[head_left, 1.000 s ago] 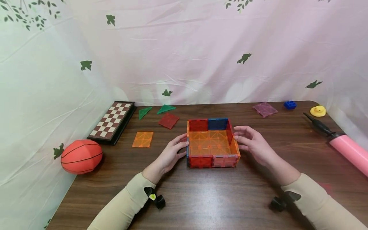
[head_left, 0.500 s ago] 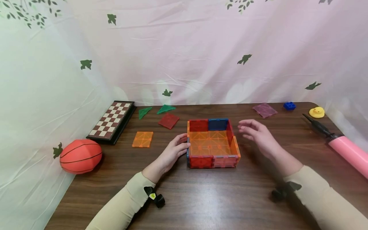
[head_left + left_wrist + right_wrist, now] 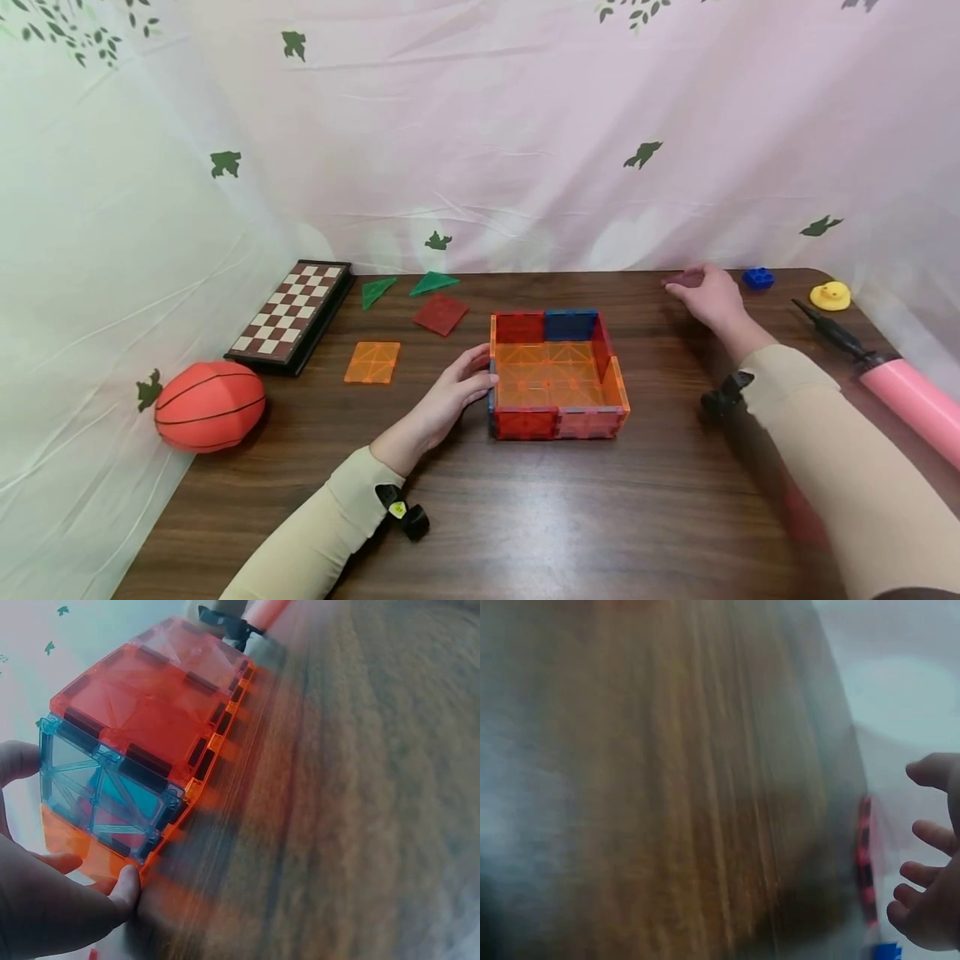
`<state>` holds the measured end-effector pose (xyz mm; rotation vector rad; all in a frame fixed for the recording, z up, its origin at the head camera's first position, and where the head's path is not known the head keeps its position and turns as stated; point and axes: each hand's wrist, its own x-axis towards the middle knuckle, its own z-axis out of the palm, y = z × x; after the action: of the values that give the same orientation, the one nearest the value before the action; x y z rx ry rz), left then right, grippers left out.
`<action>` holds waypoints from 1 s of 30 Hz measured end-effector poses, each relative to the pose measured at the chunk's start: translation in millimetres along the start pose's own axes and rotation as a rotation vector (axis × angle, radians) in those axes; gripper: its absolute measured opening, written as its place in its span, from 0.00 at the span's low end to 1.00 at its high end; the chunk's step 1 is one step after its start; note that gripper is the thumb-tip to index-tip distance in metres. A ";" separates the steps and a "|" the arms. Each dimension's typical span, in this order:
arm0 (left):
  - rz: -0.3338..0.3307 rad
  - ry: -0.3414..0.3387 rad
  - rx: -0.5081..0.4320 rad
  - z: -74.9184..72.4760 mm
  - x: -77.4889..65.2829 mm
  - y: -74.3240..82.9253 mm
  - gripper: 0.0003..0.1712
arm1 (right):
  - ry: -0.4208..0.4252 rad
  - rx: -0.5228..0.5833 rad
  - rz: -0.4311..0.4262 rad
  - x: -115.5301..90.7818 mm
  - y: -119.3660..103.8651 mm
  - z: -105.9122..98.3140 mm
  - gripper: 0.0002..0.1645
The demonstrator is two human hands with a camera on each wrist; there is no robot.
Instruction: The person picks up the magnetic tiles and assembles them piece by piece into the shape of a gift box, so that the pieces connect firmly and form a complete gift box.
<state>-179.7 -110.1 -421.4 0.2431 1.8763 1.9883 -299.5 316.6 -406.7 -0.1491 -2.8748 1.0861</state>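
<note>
An open-topped box [image 3: 551, 367] built of see-through magnetic tiles stands mid-table, with an orange floor and red, blue, orange and pink walls. My left hand [image 3: 442, 402] rests against its left side, fingertips touching the blue and orange tiles low on that wall, as the left wrist view shows. At the back right my right hand [image 3: 712, 300] is over a purple magnetic tile [image 3: 681, 281], covering most of it. In the right wrist view the fingers are spread beside that tile [image 3: 866, 862].
Left of the box lie an orange tile [image 3: 372, 362], a red tile [image 3: 441, 312] and two green triangular tiles [image 3: 433, 283]. A chessboard [image 3: 288, 315] and red ball [image 3: 210, 407] are further left. A blue block [image 3: 758, 277], yellow duck [image 3: 830, 295] and pink pump [image 3: 911, 396] stand right.
My right hand has left the box's right side and moved back and right, over the purple tile. The left hand and the box have stayed in place.
</note>
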 end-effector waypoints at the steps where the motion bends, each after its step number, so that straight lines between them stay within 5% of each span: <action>1: 0.000 0.002 0.000 0.2 0.0 0.1 0.37 | -0.003 -0.028 -0.002 3.4 3.5 0.1 0.41; 10: -0.004 0.006 -0.013 -0.1 0.4 -0.5 0.37 | 0.025 -0.227 -0.083 18.9 21.4 8.5 0.28; 18: -0.003 0.004 -0.014 -0.5 1.8 -0.9 0.38 | 0.014 -0.196 -0.054 18.6 22.1 3.1 0.25; 30: 0.009 -0.013 -0.036 0.1 1.9 -0.2 0.38 | 0.005 -0.029 -0.102 2.0 -4.7 2.9 0.39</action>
<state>-181.3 -109.3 -421.8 0.2539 1.8323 2.0200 -302.1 311.4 -405.7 -0.0064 -2.8596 1.0250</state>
